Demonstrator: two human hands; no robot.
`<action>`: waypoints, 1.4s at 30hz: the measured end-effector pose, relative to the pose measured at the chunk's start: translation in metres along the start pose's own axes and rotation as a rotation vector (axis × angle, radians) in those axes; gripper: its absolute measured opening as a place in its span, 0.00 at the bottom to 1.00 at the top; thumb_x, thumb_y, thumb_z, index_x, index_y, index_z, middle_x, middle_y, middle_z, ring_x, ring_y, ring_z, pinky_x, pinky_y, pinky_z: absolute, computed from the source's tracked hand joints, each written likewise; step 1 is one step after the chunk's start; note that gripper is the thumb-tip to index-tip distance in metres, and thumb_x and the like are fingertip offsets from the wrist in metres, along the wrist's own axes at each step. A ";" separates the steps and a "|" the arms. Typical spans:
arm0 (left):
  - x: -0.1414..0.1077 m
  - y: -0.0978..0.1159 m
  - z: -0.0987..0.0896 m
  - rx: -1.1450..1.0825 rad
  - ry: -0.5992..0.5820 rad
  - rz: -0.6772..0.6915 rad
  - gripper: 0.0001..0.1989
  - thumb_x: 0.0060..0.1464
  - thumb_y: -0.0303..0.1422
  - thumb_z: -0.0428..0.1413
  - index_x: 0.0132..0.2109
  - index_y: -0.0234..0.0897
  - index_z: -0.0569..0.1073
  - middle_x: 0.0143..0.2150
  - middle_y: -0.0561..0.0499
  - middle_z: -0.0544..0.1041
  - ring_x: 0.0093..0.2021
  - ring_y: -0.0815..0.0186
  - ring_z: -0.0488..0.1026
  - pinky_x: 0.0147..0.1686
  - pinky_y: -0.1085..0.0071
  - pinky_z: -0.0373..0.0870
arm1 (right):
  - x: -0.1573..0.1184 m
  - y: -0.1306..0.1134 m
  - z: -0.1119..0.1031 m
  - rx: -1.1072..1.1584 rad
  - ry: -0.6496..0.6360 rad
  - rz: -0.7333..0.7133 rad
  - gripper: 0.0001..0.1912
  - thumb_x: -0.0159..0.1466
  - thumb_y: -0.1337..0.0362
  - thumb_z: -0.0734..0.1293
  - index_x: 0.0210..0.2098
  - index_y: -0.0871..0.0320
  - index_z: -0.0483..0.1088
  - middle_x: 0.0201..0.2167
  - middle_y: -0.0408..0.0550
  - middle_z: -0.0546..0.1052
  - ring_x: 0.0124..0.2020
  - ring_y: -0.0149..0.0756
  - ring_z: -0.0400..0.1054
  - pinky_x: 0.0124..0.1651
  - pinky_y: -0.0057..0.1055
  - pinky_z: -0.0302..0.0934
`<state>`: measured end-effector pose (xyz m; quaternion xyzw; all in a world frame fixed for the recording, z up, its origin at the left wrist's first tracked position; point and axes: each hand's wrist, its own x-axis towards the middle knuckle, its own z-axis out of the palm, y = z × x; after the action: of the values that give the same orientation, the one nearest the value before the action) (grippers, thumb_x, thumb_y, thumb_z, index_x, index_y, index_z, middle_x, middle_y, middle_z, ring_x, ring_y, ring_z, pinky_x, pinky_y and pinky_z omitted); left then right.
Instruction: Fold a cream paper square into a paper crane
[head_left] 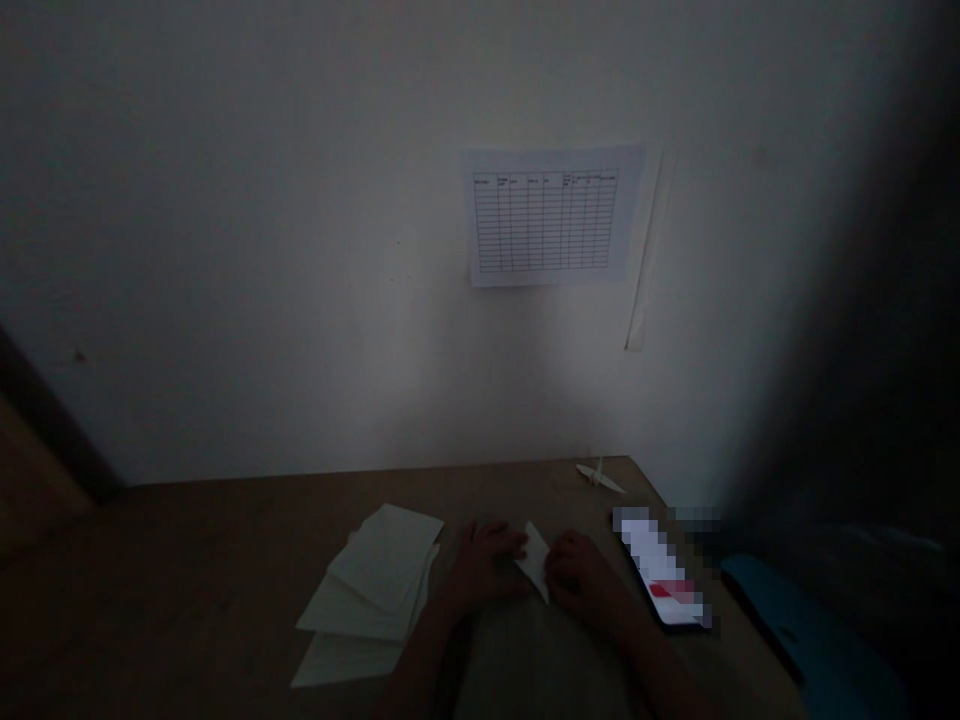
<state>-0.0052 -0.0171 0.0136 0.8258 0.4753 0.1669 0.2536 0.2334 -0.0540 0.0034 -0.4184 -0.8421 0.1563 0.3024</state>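
On my feed, the paper [534,563] lies between both hands' fingertips; left hand [491,562] has its fingers slightly spread, right hand [576,572] has them curled; whether either pinches it, I cannot tell; phone [660,570] right of the right fingers

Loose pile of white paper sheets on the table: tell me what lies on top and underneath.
No separate object shows on the loose white paper sheets. They overlap, partly hiding one another; brown tabletop borders them, whatever lies underneath is covered.
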 end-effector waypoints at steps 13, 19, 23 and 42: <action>0.000 0.003 -0.002 0.011 -0.030 -0.047 0.33 0.52 0.44 0.67 0.64 0.53 0.71 0.58 0.51 0.79 0.72 0.53 0.58 0.73 0.45 0.30 | 0.001 0.020 0.009 0.097 0.039 0.014 0.07 0.58 0.71 0.69 0.31 0.53 0.78 0.36 0.46 0.81 0.49 0.42 0.69 0.57 0.40 0.59; 0.001 0.004 -0.003 0.027 -0.018 -0.029 0.31 0.51 0.45 0.68 0.62 0.56 0.73 0.62 0.52 0.77 0.72 0.52 0.59 0.73 0.45 0.31 | 0.002 0.018 0.006 0.122 0.062 0.005 0.07 0.61 0.68 0.68 0.31 0.52 0.79 0.35 0.46 0.81 0.46 0.42 0.71 0.54 0.41 0.60; 0.000 0.004 -0.003 0.020 -0.015 -0.029 0.35 0.48 0.47 0.69 0.63 0.55 0.71 0.57 0.52 0.80 0.71 0.51 0.59 0.73 0.44 0.32 | 0.002 0.020 0.006 0.116 0.065 -0.009 0.06 0.61 0.66 0.70 0.31 0.52 0.80 0.35 0.47 0.81 0.47 0.43 0.72 0.53 0.40 0.62; -0.006 0.016 0.011 0.066 -0.001 -0.040 0.10 0.54 0.43 0.66 0.45 0.53 0.81 0.68 0.58 0.71 0.75 0.51 0.51 0.71 0.37 0.29 | 0.002 0.023 0.008 0.173 0.009 0.069 0.08 0.58 0.69 0.70 0.31 0.51 0.81 0.35 0.46 0.82 0.46 0.42 0.72 0.53 0.39 0.62</action>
<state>0.0086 -0.0316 0.0140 0.8240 0.4970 0.1457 0.2295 0.2412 -0.0387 -0.0133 -0.4201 -0.8091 0.2372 0.3355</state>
